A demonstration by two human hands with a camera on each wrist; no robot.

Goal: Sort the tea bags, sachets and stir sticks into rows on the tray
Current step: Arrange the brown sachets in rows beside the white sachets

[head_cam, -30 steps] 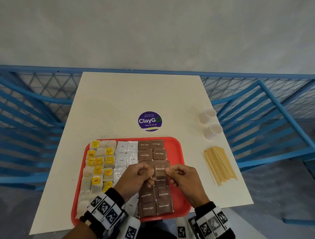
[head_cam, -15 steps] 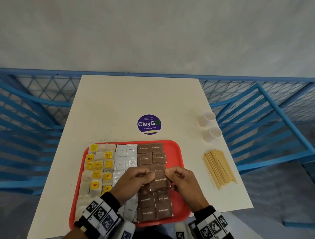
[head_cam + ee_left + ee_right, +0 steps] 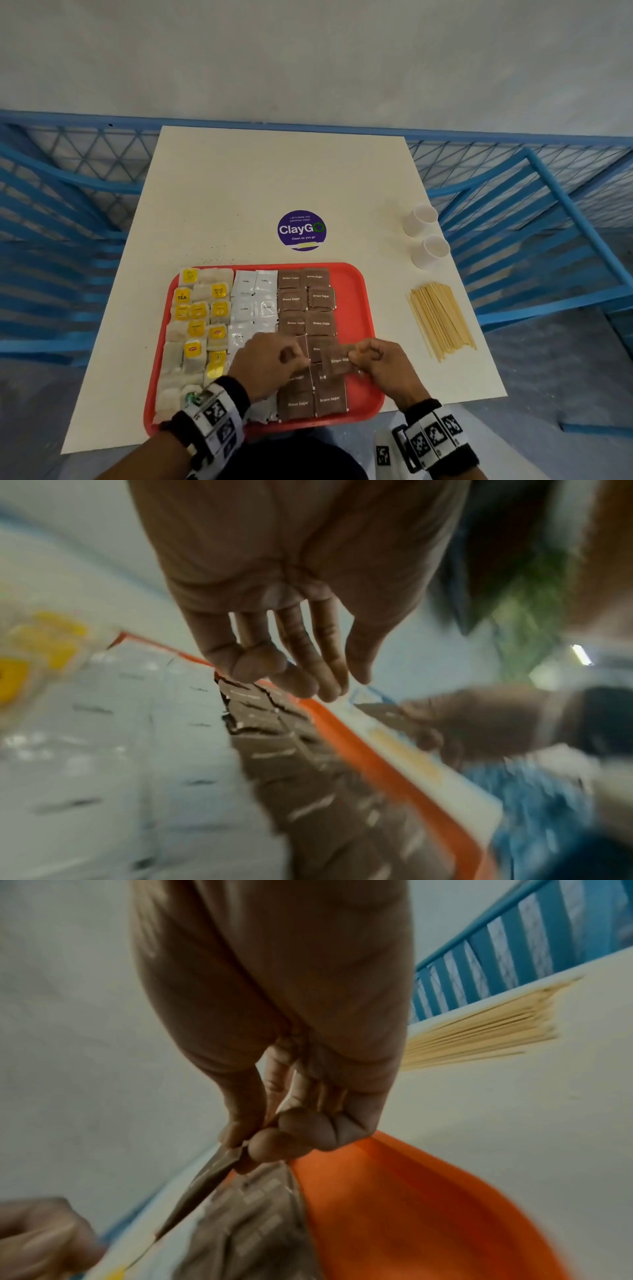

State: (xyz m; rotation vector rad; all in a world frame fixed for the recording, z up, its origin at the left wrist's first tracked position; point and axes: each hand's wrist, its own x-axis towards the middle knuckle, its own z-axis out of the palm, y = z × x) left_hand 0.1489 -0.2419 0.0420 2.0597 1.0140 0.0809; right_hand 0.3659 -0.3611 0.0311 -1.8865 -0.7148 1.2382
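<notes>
I'm pinching a brown sugar sachet point(image 3: 337, 360) in my right hand point(image 3: 383, 368), left fingers point(image 3: 301, 680) relaxed beside it; next, laying it into the brown row

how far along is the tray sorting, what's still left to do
Mostly done: tea bags, white sachets and brown sugar sachets lie in rows on the tray. In hand: the right hand pinches one brown sachet. Left: placing it, then the stir sticks, on the table.
</notes>
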